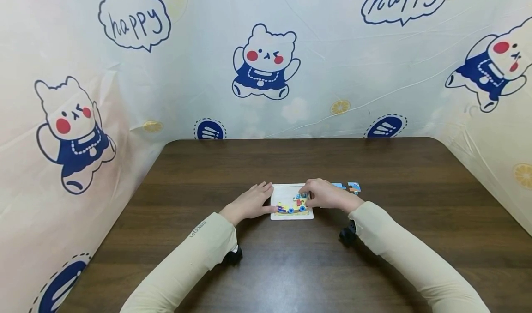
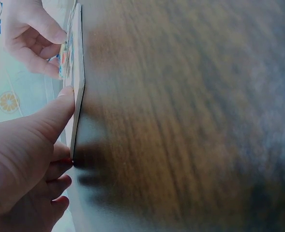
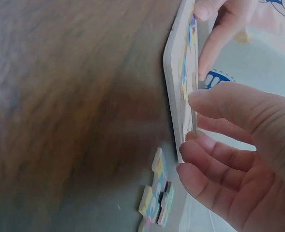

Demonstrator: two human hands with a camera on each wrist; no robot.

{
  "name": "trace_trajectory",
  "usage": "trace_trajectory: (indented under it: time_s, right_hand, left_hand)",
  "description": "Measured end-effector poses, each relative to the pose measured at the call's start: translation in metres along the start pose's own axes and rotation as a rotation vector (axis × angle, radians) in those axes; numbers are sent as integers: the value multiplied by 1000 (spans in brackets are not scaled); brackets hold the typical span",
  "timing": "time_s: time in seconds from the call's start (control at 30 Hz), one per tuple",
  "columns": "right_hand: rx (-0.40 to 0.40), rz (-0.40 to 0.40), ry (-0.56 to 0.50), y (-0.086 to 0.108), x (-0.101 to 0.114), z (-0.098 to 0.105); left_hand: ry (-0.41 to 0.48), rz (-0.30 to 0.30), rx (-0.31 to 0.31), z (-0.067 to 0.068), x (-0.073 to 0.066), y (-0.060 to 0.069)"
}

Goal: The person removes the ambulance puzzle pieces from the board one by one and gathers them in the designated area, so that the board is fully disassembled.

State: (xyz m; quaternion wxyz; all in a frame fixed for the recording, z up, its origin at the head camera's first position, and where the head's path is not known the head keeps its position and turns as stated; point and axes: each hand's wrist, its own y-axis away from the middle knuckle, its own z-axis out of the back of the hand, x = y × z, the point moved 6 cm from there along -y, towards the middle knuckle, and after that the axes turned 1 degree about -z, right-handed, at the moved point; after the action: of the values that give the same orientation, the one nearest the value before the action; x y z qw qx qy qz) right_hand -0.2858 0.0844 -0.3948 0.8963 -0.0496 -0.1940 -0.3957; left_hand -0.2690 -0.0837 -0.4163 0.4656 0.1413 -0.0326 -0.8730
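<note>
A white puzzle tray [image 1: 287,190] lies flat on the table, with joined pieces showing a colourful vehicle [image 1: 292,208] in its lower part. At the tray's left side rests my left hand [image 1: 252,202], fingers spread and thumb on the frame; the left wrist view shows this hand [image 2: 31,145] at the tray's edge [image 2: 78,111]. My right hand [image 1: 326,195] is over the tray's right part. In the right wrist view that hand [image 3: 248,150] pinches a thin puzzle piece [image 3: 194,118] between thumb and fingers, held on edge close to the tray [image 3: 171,82].
Loose puzzle pieces [image 1: 354,187] lie right of the tray, partly behind my right hand; several show beside the tray in the right wrist view [image 3: 157,188]. The brown table [image 1: 291,267] meets a printed cloth [image 1: 324,73] at its back and sides.
</note>
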Motion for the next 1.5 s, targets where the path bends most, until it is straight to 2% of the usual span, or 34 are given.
trace_trajectory:
  time_s: [0.2,0.47,0.73,0.93,1.5]
  right_hand:
    - [-48,11,-19,7,-4,12]
    - [-79,-33,-55,15,-14,25]
    - [-122,-18,-52,29,-22,37]
    - [-130,-73,-82,41,-33,43]
    - [-167,-102,-111,74,-60,52]
  left_hand:
    - [-5,-9,-1,0,0,1]
    - [-14,-16,-10,0,0,1]
    - [-18,-10,-8,-1,1,0]
    - [-22,4,-3,-3,2,-2]
    - [-20,5,3,0,-1,1]
